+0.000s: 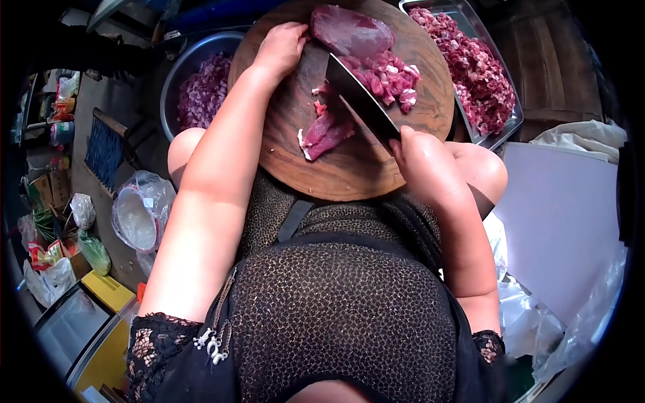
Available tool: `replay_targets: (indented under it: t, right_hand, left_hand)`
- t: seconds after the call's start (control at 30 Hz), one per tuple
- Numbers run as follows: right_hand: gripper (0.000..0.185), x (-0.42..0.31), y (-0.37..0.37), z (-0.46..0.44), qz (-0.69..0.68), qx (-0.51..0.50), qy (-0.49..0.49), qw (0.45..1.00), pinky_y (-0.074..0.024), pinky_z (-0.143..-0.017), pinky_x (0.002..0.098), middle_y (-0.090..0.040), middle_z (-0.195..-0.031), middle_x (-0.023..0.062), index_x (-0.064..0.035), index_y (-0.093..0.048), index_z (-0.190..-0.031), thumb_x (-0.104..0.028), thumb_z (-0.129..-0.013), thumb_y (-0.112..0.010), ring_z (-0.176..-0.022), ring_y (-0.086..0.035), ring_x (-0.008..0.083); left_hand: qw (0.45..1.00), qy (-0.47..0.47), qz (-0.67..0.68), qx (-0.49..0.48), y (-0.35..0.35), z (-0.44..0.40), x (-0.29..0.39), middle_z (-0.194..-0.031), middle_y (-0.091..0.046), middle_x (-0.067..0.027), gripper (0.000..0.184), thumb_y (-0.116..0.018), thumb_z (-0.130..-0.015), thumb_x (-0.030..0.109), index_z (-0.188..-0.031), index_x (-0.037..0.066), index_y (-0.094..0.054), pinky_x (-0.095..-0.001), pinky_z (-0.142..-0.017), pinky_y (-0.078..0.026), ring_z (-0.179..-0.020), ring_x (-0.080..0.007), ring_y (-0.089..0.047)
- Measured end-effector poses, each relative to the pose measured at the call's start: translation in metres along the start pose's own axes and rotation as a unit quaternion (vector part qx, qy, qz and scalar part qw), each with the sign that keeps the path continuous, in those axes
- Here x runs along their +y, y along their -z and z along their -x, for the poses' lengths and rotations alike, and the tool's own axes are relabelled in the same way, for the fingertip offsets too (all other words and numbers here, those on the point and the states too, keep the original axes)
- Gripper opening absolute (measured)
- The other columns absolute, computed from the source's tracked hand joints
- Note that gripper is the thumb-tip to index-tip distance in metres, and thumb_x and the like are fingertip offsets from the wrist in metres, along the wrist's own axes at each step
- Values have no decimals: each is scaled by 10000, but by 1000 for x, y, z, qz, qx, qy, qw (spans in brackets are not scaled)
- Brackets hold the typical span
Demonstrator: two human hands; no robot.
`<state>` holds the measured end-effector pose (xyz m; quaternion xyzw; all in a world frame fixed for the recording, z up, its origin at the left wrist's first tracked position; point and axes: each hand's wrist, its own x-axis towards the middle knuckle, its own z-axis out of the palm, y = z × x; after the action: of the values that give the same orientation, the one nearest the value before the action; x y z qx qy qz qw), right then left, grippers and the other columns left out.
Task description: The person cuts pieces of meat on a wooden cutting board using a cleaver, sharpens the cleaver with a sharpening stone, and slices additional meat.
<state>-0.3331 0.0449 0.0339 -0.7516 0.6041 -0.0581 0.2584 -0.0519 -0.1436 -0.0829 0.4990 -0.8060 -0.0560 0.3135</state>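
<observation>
We are gripping the knife (pixel 363 102) in our right hand (pixel 430 161), left hand (pixel 281 50) grip unclear, pieces (pixel 390 79) lying cut at the board's (pixel 289 144) two o'clock, lump (pixel 351 30) uncut at twelve.

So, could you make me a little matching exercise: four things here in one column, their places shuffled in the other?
1. Cleaver
2. Round metal bowl
3. Rectangular metal tray
4. Large uncut piece of meat

A. Right of the round wooden chopping board
B. On the board, at its far side
C. Gripped in the right hand
D. Left of the board

Pairs: 1-C, 2-D, 3-A, 4-B
</observation>
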Motion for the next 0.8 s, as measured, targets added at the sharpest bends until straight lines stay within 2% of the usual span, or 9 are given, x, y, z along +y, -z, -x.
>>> replay_targets:
  t: [0.07, 0.13, 0.33, 0.47, 0.6, 0.67, 0.7, 0.73, 0.8]
  right_hand:
    - [212, 2, -1, 0, -36, 1, -34, 999, -454, -605, 493, -596, -725, 252, 26, -542, -829, -145, -954, -537, -693, -591, 441]
    - [208, -10, 9, -5, 51, 7, 56, 997, -454, -608, 498, -600, -724, 247, 16, -550, -812, -145, -943, -547, -691, -597, 432]
    - [197, -22, -9, -58, 85, -29, 43, 995, -514, -694, 487, -660, -800, 228, 5, -639, -855, -153, -912, -537, -777, -650, 407]
    - [182, -23, -6, -49, 112, -46, 39, 992, -527, -717, 478, -673, -831, 226, -4, -659, -868, -114, -888, -516, -802, -664, 394]
    - [236, 9, -5, -14, 145, -78, -15, 986, -546, -773, 454, -705, -975, 192, -33, -706, -957, -118, -882, -499, -914, -683, 363]
    - [237, 29, -15, 3, 28, -17, -41, 999, -528, -732, 457, -695, -967, 220, -6, -689, -937, -112, -903, -479, -869, -672, 389]
    - [247, 19, -6, 12, -175, 5, -183, 967, -505, -702, 471, -679, -899, 251, 21, -660, -906, -152, -943, -488, -811, -654, 419]
    - [247, 22, -5, 18, -170, 5, -179, 969, -505, -702, 471, -679, -899, 251, 21, -660, -906, -152, -943, -488, -811, -654, 419]
    - [297, 32, -1, 29, 26, -15, -21, 999, -503, -701, 473, -664, -840, 263, 33, -639, -886, -226, -963, -518, -796, -647, 431]
  left_hand:
    - [999, -18, -40, -8, -5, 4, -5, -1061, -676, -153, 238, -633, -841, 153, -1039, 43, -705, -400, -912, -498, -1013, -353, -626]
    - [991, 92, -84, -41, -4, 4, 1, -1046, -679, -166, 244, -635, -830, 154, -1041, 59, -709, -411, -904, -499, -1003, -358, -631]
    - [950, 243, -51, -188, 35, 0, 12, -922, -707, -174, 231, -686, -748, 144, -957, 48, -707, -396, -816, -522, -890, -328, -673]
    - [941, 237, -69, -232, 55, 23, 19, -901, -713, -159, 149, -682, -735, 164, -847, 85, -740, -402, -797, -530, -868, -326, -680]
    - [938, 268, 30, -216, 73, 44, 53, -873, -711, -165, 199, -687, -725, 181, -894, 83, -729, -385, -782, -534, -835, -302, -687]
    - [958, 223, 43, -176, 75, 55, 67, -865, -710, -164, 204, -681, -728, 179, -898, 75, -725, -390, -782, -534, -834, -296, -686]
    - [967, 190, 37, -167, 75, 61, 70, -869, -700, -143, 204, -679, -743, 167, -919, 73, -719, -387, -780, -533, -838, -293, -677]
    - [967, 193, 39, -161, 73, 66, 71, -869, -700, -143, 204, -679, -743, 167, -919, 73, -719, -387, -780, -533, -838, -293, -677]
    - [975, 172, 84, -111, 68, 74, 75, -904, -676, -127, 186, -666, -767, 137, -937, 75, -713, -373, -780, -534, -842, -288, -666]
